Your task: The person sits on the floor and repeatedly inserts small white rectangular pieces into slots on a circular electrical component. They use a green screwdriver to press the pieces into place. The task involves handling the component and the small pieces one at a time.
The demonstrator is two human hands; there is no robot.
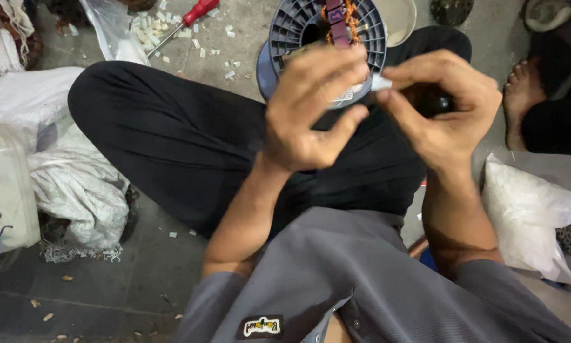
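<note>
- My left hand (311, 111) is raised in front of the round grey ribbed plastic spool (327, 44), thumb and fingers curled toward each other and reaching the near end of a small white plastic sleeve (381, 82).
- My right hand (447, 111) pinches the other end of that white sleeve between thumb and forefinger, just to the right of the spool's lower rim; the two hands are close together, meeting on the sleeve.
- Whether my left fingertips actually grip the sleeve or only touch it, I cannot tell.
- The spool sits beyond my hands, against my crossed legs in black trousers (171, 133), with copper-coloured wire and a purple piece (337, 19) showing in its hollow centre.
- Left of the spool, on the grey concrete floor (139, 267), lies a screwdriver with a red handle (187, 19) among scattered small white plastic bits (151, 28).
- Farther left of the spool lie crumpled white woven sacks (69, 178) and a translucent plastic container (3, 184).
- Right of the spool, another person's bare foot (523, 95) rests on the floor, and nearer me lies a white plastic bag (533, 216).
</note>
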